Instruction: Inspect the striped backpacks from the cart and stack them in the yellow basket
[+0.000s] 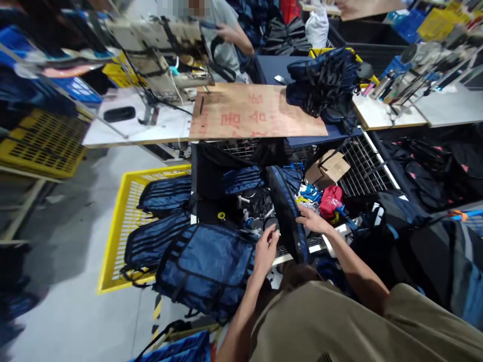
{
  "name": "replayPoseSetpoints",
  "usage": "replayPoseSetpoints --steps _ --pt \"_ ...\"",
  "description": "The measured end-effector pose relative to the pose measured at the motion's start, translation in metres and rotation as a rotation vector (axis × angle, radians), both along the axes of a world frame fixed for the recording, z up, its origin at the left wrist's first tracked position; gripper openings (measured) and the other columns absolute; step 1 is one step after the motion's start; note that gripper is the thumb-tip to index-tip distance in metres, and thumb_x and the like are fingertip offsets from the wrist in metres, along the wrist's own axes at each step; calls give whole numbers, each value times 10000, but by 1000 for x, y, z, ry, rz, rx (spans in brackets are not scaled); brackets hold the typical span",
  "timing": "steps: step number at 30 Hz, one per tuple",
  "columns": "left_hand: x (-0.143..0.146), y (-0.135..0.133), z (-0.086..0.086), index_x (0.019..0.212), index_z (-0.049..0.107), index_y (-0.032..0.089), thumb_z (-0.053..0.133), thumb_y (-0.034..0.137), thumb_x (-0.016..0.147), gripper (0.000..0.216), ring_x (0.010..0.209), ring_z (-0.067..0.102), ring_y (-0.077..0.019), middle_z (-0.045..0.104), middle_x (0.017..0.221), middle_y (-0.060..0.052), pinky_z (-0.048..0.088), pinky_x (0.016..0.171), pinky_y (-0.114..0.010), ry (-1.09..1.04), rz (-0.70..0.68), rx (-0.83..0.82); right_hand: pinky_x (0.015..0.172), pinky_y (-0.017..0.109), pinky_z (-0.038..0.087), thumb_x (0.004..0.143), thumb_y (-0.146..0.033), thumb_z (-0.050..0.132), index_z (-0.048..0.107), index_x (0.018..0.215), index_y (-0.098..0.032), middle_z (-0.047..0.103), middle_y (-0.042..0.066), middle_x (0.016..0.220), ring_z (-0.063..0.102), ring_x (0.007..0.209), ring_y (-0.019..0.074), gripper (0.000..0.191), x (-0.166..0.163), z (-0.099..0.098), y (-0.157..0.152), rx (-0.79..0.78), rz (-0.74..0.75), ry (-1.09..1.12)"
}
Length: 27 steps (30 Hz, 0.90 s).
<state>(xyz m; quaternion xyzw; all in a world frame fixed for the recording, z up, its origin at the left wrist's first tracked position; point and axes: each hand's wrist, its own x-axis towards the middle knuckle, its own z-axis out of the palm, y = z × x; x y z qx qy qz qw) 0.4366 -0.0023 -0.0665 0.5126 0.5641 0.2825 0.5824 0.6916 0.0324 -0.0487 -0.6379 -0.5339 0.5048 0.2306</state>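
My left hand [267, 246] reaches into a cluttered wire basket [362, 166], its fingers curled around a small dark part [272, 224] I cannot make out. My right hand [311, 219] rests against the side of a narrow blue and black fabric panel [287, 211] that stands on edge between both hands. A blue backpack [206, 266] with black straps lies just left of my left hand, hanging over the basket's edge. A red pouch [331, 199] and blue clips [310, 193] lie beyond my right hand.
A yellow crate [123, 221] on the floor to the left holds blue backpacks. Ahead, a brown board [252, 111] lies on a table beside a sewing machine [166, 55], where another person [226, 30] works. A pile of dark bags [324, 80] sits at the board's right.
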Motion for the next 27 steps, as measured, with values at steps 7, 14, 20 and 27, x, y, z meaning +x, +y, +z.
replayPoseSetpoints --steps 7,14,20,27 --pt "45 2 47 1343 694 185 729 668 932 635 865 737 -191 775 1147 -122 616 770 -321 -329 107 -171 1051 363 562 1026 -502 619 660 1456 -165 772 85 1300 680 1153 237 547 -4 44 -19 20 37 354" --pt "37 -20 79 1051 750 156 848 692 830 588 778 714 -184 787 923 -74 518 664 -255 -345 -145 -327 1075 393 551 1080 -431 533 731 1366 -140 778 103 1239 685 1143 253 454 -21 40 -25 165 18 141" --pt "33 -53 90 1050 790 143 958 649 718 628 857 761 -257 833 971 -109 572 798 -338 -421 -162 -377 1041 384 546 1082 -429 503 744 1300 -208 790 65 1151 706 1075 244 392 -29 45 -25 236 42 42" --pt "12 6 91 793 703 168 923 740 672 626 645 635 -143 704 710 -13 497 654 -257 -406 248 -158 999 409 581 1127 -473 453 683 1479 -257 818 78 1239 764 1134 293 473 -62 79 -46 295 175 9"
